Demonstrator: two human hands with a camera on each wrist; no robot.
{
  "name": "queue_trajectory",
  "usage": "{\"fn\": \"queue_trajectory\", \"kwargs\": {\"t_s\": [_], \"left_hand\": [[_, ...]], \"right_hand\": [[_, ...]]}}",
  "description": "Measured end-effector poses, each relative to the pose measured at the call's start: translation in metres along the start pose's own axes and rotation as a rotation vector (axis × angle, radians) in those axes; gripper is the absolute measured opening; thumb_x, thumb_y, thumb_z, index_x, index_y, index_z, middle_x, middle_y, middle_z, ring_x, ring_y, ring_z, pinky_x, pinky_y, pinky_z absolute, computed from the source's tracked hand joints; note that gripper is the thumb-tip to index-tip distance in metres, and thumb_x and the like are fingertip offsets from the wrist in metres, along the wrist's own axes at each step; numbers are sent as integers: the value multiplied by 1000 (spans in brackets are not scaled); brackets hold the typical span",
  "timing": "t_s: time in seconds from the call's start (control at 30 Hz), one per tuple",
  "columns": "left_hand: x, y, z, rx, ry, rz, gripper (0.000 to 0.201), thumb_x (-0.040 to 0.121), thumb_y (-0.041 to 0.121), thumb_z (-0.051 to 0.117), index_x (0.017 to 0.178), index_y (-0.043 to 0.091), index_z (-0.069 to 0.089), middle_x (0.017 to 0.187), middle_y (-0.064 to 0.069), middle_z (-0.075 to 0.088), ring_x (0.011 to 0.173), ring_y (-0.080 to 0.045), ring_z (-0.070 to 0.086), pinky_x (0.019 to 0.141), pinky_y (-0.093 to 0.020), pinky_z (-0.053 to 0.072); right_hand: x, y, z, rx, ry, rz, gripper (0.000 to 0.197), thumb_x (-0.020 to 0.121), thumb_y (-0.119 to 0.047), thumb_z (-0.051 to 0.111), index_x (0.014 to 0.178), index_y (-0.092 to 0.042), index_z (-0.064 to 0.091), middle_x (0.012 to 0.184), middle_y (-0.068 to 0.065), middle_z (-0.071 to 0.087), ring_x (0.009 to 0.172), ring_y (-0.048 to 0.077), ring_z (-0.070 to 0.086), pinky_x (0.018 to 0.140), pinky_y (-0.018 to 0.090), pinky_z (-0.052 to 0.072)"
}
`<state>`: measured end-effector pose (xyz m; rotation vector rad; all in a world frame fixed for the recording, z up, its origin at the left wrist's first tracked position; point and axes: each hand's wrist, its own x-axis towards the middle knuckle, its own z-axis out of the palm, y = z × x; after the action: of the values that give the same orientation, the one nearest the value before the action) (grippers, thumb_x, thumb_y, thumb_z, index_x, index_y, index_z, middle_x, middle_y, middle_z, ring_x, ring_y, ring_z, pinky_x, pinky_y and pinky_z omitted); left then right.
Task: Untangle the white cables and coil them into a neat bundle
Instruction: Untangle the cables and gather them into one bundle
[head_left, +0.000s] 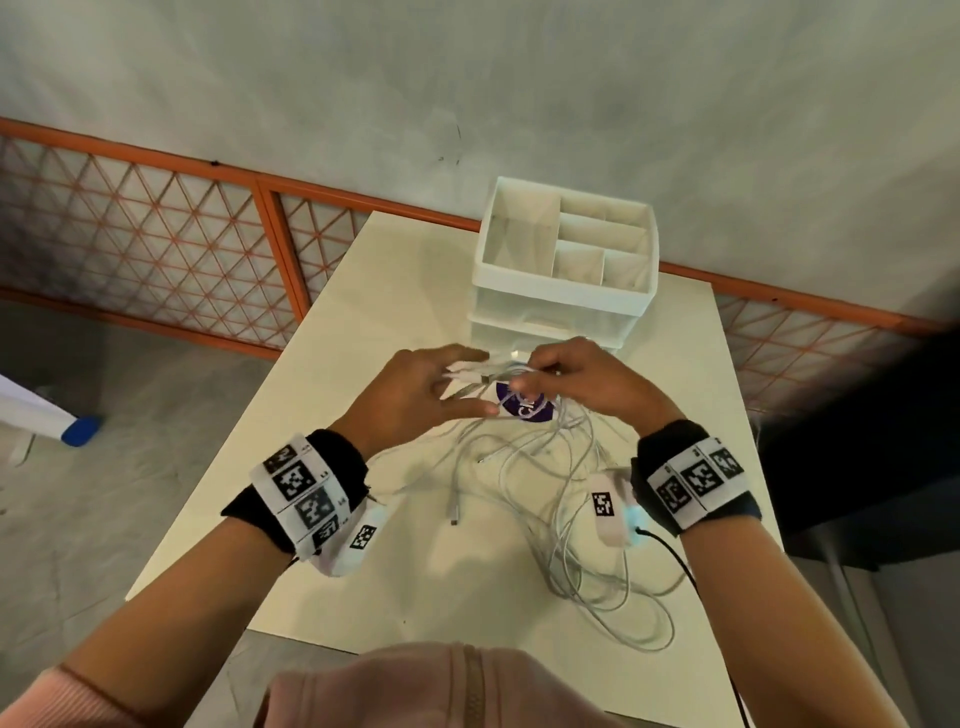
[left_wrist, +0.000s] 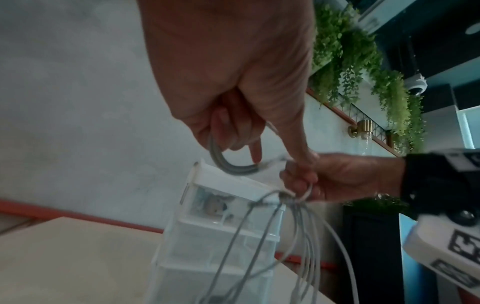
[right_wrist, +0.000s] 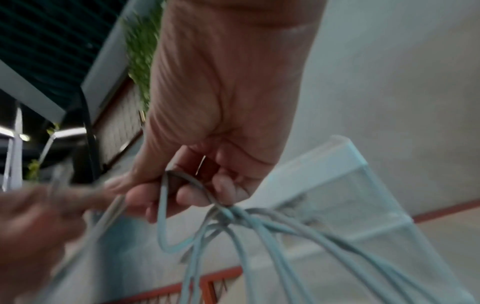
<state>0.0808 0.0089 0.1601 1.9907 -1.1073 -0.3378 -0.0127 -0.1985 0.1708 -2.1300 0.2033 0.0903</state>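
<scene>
The tangle of thin white round-jacketed cables (head_left: 524, 467) is held up at its far end between both hands, above the middle of the pale cream rectangular table (head_left: 322, 545); the remaining loops hang from there and spread on the table toward the near right. The left hand (head_left: 415, 397) has its fingers curled round a short bent loop of cable, with the thumb and forefinger extended toward the other hand. The right hand (head_left: 576, 384) is clenched on the strands just above the knot (right_wrist: 228, 214), where several cable runs cross and fan downward. The two hands are near each other and level, the left on the left, the right on the right, with the held section running left to right between them. The knot lies directly below the right hand, so that hand is the nearer one. The judgement is that the left hand must draw its loop leftward, away from the knot, along that left-right axis. The white plastic drawer organiser with divided top tray (head_left: 566, 260) stands just beyond the hands on the far side.
</scene>
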Motion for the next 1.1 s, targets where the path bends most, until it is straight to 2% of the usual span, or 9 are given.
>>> {"fn": "queue_trajectory", "kwargs": {"t_s": [0.17, 0.33, 0.43, 0.53, 0.67, 0.77, 0.9, 1.0, 1.1], "left_hand": [[12, 6, -3, -37, 56, 85, 4, 87, 19, 66, 85, 18, 70, 53, -1, 46, 51, -10, 36, 50, -16, 25], [16, 13, -6, -73, 123, 151, 13, 87, 13, 65, 89, 26, 69, 53, 14, 53, 50, -5, 39, 51, -11, 28], [13, 12, -4, -108, 133, 138, 17, 89, 12, 63, 89, 28, 69, 57, 11, 58, 49, -6, 38, 50, -13, 27], [10, 11, -17, -166, 249, 158, 19, 89, 17, 62, 83, 34, 64, 65, 13, 62, 51, -6, 39, 50, -18, 29], [15, 8, -43, -129, 356, 127, 9, 88, 30, 62, 80, 33, 65, 69, -12, 63, 54, -23, 42, 53, -27, 31], [16, 11, -41, -84, 249, 127, 9, 87, 27, 65, 82, 21, 70, 55, -12, 46, 48, -9, 30, 48, -20, 22], [18, 19, -24, -41, 166, 151, 11, 86, 24, 66, 84, 13, 71, 52, -6, 42, 48, -8, 32, 48, -16, 23], [22, 24, -20, -40, 201, 161, 6, 85, 24, 67, 81, 20, 70, 54, -16, 44, 50, -11, 31, 48, -18, 23], [23, 24, -25, -60, 321, 149, 5, 86, 24, 66, 85, 24, 70, 57, -16, 52, 50, -18, 32, 49, -22, 24]], "right_hand": [[-8, -11, -1, 93, -9, -12, 24, 77, -36, 72, 76, -12, 72, 70, 7, 62, 66, 13, 53, 66, 23, 39], [-8, 23, 10, 171, -43, 28, 3, 87, -22, 66, 88, -25, 66, 106, 10, 70, 102, 22, 65, 94, 26, 47], [-4, 44, 11, 168, 63, 33, 14, 82, -3, 69, 90, -15, 67, 102, 15, 70, 92, 14, 64, 87, 23, 49], [-7, 72, 1, 40, 292, 89, 22, 76, 3, 72, 90, -14, 68, 93, 4, 70, 79, 1, 64, 77, 20, 48], [-22, 115, 0, -86, 132, 329, 24, 72, -5, 78, 90, -18, 69, 99, 1, 67, 75, 4, 60, 78, 25, 44], [-22, 108, 12, 110, 112, 359, 53, 59, -13, 87, 106, -20, 63, 113, 4, 59, 90, 14, 59, 88, 31, 49], [-6, 48, 18, 170, 60, 37, 106, 61, -17, 88, 143, -35, 25, 147, -11, 32, 131, 1, 34, 106, 20, 32], [7, 10, 32, 128, 3, -63, 88, 66, -30, 85, 140, -29, 37, 139, -14, 47, 130, 0, 40, 109, 19, 32], [14, 5, 55, 216, 30, -68, 31, 80, -20, 74, 108, -12, 64, 98, -8, 70, 96, 3, 64, 92, 17, 44]]}}
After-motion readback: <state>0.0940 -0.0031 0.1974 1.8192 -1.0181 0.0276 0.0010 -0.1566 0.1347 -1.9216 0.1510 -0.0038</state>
